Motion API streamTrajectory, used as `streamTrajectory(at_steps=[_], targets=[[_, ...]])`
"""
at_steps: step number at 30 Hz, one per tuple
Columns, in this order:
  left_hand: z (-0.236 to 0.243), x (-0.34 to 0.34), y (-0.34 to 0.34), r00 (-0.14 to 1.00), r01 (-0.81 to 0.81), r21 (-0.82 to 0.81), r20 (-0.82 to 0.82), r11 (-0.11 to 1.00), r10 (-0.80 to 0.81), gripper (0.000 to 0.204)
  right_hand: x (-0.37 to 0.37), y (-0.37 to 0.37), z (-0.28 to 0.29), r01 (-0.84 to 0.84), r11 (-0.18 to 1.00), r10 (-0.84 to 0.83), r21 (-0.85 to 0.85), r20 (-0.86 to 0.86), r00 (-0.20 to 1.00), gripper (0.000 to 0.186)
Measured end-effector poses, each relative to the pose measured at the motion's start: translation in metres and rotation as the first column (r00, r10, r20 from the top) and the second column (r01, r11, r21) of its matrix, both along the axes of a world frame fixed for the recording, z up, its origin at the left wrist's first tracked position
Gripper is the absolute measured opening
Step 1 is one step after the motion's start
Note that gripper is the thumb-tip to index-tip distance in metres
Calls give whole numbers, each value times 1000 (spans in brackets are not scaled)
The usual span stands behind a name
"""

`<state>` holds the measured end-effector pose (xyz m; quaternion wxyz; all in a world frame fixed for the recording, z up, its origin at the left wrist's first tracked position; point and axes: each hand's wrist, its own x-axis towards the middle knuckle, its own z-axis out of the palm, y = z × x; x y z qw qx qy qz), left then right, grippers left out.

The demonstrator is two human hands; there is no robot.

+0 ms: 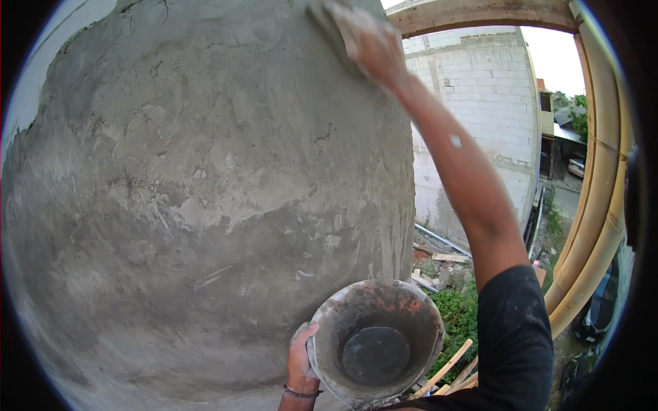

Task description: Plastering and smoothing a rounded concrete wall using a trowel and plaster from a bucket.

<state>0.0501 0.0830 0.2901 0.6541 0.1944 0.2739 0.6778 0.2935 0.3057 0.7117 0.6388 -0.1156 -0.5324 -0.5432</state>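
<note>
Head view: bucket (428, 335), flat tool (330, 33) and grey plastered wall (205, 198)

Nearest the viewer, at bottom centre, the bucket is tilted so that its mouth faces the camera. Its round rim is crusted pale grey, the inner wall is stained grey with reddish-orange patches near the top, and a dark grey, smooth-surfaced substance (375, 355) lies at the bottom. The left grip (301, 356) is closed on the left side of the rim, thumb over the edge; a dark bracelet (301, 393) circles the wrist. At right, a black sleeve (514, 329) with pale specks covers the upper right arm, and a whitish fleck marks the bare forearm.

Farther up, the right grip (375, 51) holds the flat tool against the wall near its upper right edge; both are blurred, and exact finger positions cannot be told. The wall is smoother and greener-grey above, ridged and cracked across the middle, darker below; a whitish surface (34, 82) borders the coat at upper left.

Beyond the wall's edge stand curved-looking bamboo poles (603, 212) and a wooden beam (486, 15). Farther off are green plants (460, 318), a whitish block wall (480, 96) and a parked vehicle (577, 166), any lettering on it too small to read.
</note>
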Motion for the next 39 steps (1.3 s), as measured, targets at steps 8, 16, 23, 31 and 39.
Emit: streamTrajectory(at_steps=[8, 16, 23, 31, 39], targets=[[0, -5, 4, 996, -72, 22, -50, 997, 73, 11, -17, -14, 37, -328, 943, 332, -60, 80, 940, 31], [-13, -12, 11, 999, -11, 39, -43, 999, 13, 9, 32, 17, -230, -112, 822, 227, -558, 142, 963, 46], [-7, -2, 8, 998, -20, 28, -51, 999, 21, 21, 13, 29, -94, -131, 978, 129, -165, -17, 991, 42], [-4, 0, 10, 998, -32, -10, -46, 999, 31, 20, 21, 20, -74, -269, 914, 246, -302, -114, 963, 31], [-16, -6, 12, 996, -40, -1, -86, 999, 39, 19, 22, 33, -182, -231, 884, 251, -406, -3, 968, 37]])
